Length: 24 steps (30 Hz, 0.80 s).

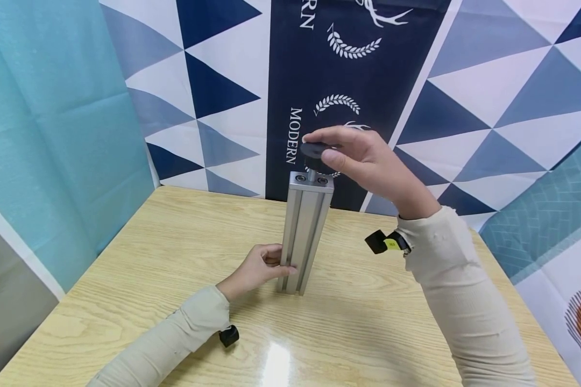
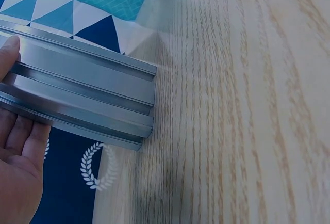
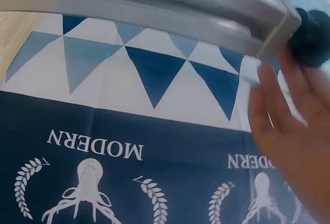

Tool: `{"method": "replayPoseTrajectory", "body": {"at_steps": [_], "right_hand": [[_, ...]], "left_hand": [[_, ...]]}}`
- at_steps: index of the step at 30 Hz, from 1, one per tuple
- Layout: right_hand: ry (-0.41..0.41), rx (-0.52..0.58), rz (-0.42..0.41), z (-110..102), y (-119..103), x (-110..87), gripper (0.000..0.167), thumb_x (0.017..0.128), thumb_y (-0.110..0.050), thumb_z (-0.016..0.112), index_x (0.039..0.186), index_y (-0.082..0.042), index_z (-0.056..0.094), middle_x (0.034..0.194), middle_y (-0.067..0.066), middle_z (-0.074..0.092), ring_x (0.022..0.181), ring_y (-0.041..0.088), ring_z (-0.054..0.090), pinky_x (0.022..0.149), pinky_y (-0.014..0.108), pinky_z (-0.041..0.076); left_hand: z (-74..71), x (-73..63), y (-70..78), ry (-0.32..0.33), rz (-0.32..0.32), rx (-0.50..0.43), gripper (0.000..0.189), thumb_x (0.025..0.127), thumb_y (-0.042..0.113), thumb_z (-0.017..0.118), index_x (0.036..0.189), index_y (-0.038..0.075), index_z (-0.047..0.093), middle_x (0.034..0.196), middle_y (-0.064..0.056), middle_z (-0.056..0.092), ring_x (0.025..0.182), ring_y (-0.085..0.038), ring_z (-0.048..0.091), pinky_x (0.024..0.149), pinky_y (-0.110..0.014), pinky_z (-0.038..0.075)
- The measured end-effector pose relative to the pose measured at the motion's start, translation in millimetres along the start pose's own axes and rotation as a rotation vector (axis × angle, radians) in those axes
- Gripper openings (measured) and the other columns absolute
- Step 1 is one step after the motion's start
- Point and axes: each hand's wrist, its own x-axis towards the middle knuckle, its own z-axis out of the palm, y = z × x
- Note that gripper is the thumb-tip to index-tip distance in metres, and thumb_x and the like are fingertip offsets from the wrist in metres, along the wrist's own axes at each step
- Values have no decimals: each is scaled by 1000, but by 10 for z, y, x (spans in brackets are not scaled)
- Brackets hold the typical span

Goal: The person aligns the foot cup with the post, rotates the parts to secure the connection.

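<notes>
A grooved aluminium profile (image 1: pixel 302 231) stands upright on the wooden table (image 1: pixel 368 312), tilted slightly in the head view. On its top end sits a metal end plate (image 1: pixel 312 184) with two bolts. From the plate rises a short metal stem that carries a black round levelling foot (image 1: pixel 314 150). My left hand (image 1: pixel 254 271) grips the profile near its lower end, thumb on the near face. In the left wrist view the profile's grooves (image 2: pixel 87 84) run down to the tabletop. Up at the top, my right hand (image 1: pixel 365 156) pinches the black foot between thumb and fingers.
Behind the table hangs a patterned cloth (image 1: pixel 227 97) with triangles and a dark printed band. A teal curtain (image 1: pixel 53 123) borders the left side. Small black cameras (image 1: pixel 229 336) are strapped at both wrists.
</notes>
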Motion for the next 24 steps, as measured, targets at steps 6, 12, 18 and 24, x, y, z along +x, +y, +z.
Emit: {"method": "replayPoseTrajectory", "body": {"at_steps": [6,12,18,24], "right_hand": [[223,-201,97,157,-109,12,34,86,-21,72,110,-4,57,110,6,61,93,16,59,86,28,47],[382,-357,84,308,-239,-1,46,79,-36,78,97,-2,52,91,5,64,78,14,59,72,30,46],[452,-404,113,370,-279,-20,51,77,-42,79,96,-2,53,86,4,64,74,17,57,67,29,40],[469,-421,136,388,-274,-34,52,76,-44,80,96,-5,51,85,3,61,76,17,54,67,30,40]], "left_hand": [[3,-2,1,0,-2,-1,40,85,8,74,122,0,62,108,-16,70,98,-19,68,86,-31,55],[2,-4,18,2,8,8,39,85,9,74,121,0,63,107,-15,70,97,-17,68,86,-31,55],[2,-1,25,0,10,4,40,85,11,74,121,0,62,107,-15,70,98,-18,68,86,-31,55],[15,-11,36,0,-9,9,39,85,9,74,121,1,63,108,-14,70,98,-18,68,87,-31,55]]}}
